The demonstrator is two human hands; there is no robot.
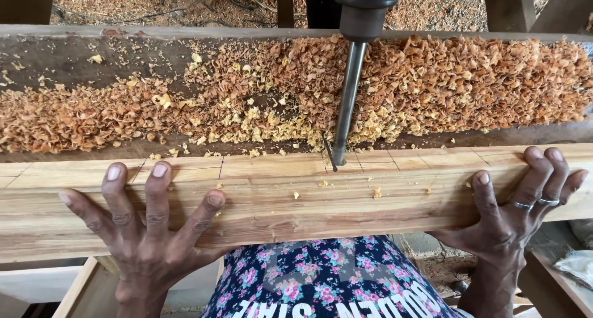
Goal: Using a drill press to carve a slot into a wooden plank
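- Wooden plank (296,200): a long pale board lying left to right along the near edge of the table (62,58), pencil lines ruled across its far edge. It looks stiff, fairly heavy and not slippery; best held flat from above, well apart on either side of the bit.
- Left hand (145,231): fingers splayed wide, pressed flat on the plank, grasping nothing.
- Right hand (519,207): fingers spread, curled over the plank's top, two rings showing.
- Drill bit (346,102): upright, tip touching the plank's far edge between the hands.
- Wood shavings (395,89): heaped beyond.
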